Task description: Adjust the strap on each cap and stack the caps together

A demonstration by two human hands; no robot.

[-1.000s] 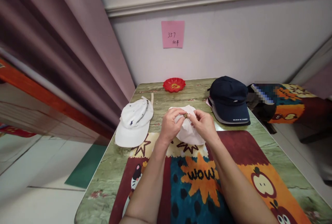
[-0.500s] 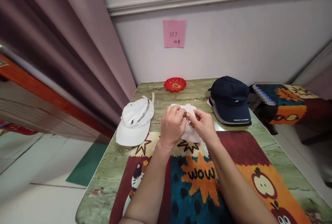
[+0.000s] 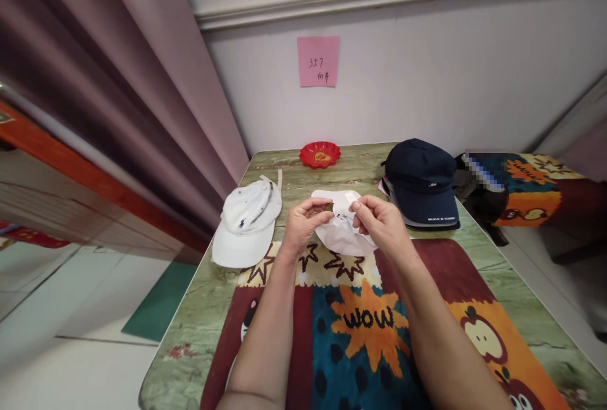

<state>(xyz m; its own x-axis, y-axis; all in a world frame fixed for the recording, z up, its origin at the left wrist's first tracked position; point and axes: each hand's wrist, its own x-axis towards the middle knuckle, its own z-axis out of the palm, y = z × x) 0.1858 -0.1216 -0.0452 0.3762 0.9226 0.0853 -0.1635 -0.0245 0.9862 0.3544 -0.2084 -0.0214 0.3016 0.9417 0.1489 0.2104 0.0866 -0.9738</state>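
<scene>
A pale pinkish-white cap point(image 3: 348, 242) lies at the far edge of the patterned mat, with its back opening facing up toward me. My left hand point(image 3: 305, 225) pinches a small dark part, perhaps the buckle, at the left side of that opening. On the other side, my right hand point(image 3: 382, 223) is closed, with thumb and finger pinching the end of the cap's light strap. The strap's lower part and the inside of the cap are partly hidden by my fingers. To the left sits a white cap point(image 3: 249, 217) with a small dark logo and a loose strap.
A stack of dark caps point(image 3: 420, 176) stands at the right edge of the green table point(image 3: 190, 334). A red scalloped dish point(image 3: 320, 155) is at the back, below a pink note point(image 3: 318, 61) on the wall. The patterned mat point(image 3: 351, 359) lies under my forearms.
My hands have moved apart, the left one leftward and the right one rightward. The strap end now shows in my right fingers, and more of the cap's opening is visible.
</scene>
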